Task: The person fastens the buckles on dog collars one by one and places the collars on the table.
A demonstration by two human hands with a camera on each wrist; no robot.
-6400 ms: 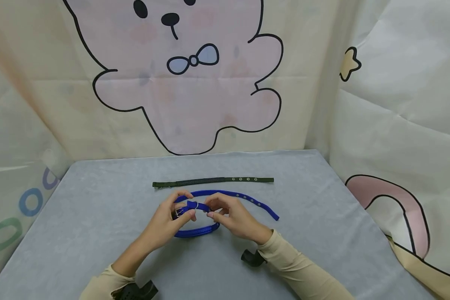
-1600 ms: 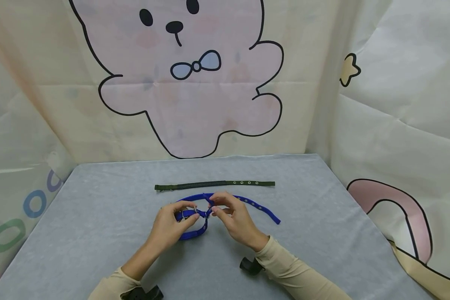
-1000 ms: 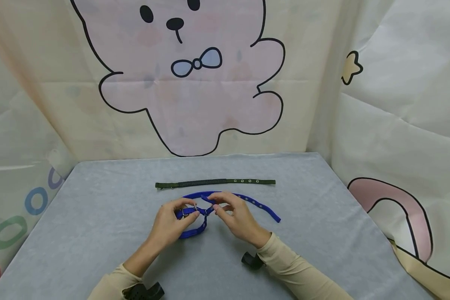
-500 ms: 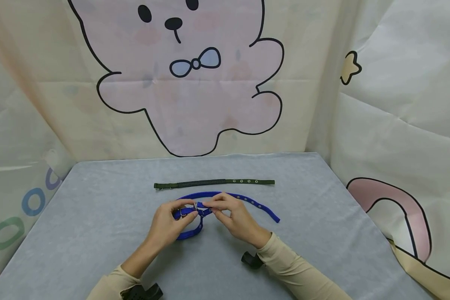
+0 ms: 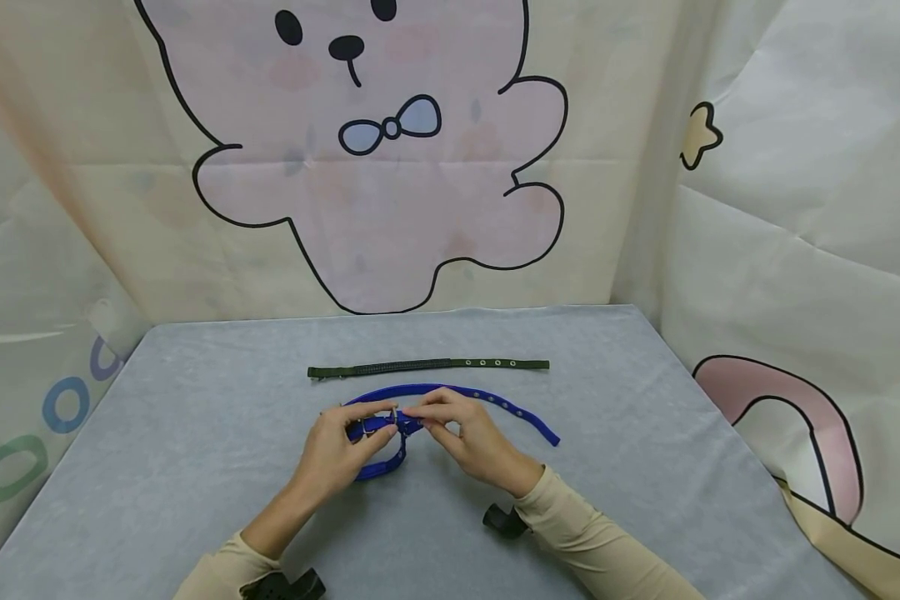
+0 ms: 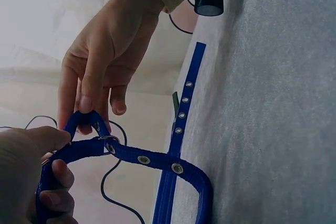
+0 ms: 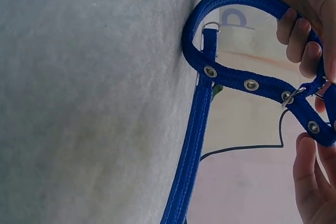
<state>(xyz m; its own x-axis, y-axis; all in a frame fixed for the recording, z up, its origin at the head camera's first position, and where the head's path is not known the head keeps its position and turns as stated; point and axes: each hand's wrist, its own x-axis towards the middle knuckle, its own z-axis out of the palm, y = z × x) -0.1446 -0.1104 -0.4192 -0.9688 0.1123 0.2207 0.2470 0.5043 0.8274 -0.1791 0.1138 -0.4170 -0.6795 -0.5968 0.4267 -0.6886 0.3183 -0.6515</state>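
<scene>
A blue collar (image 5: pixel 495 402) with metal eyelets lies looped on the grey table (image 5: pixel 195 433). My left hand (image 5: pixel 375 427) pinches its buckle end, just left of the metal buckle (image 5: pixel 394 419). My right hand (image 5: pixel 417 414) pinches the strap right at the buckle. The left wrist view shows the strap (image 6: pixel 157 161) threaded through the buckle (image 6: pixel 108 143), with my right hand (image 6: pixel 86 109) pinching a small bend of strap. In the right wrist view the loop (image 7: pixel 231 80) stands on edge, and the buckle (image 7: pixel 294 96) sits between both hands' fingers.
A dark green collar (image 5: pixel 427 364) lies straight across the table just beyond the blue one. The blue strap's free tail (image 5: pixel 543 429) points right. Cartoon-printed cloth hangs behind and on both sides. The table's right edge (image 5: pixel 720 417) is close.
The blue loop has shrunk since the first frame as the strap went through the buckle. In the last second my right hand edged left, up to the buckle.
</scene>
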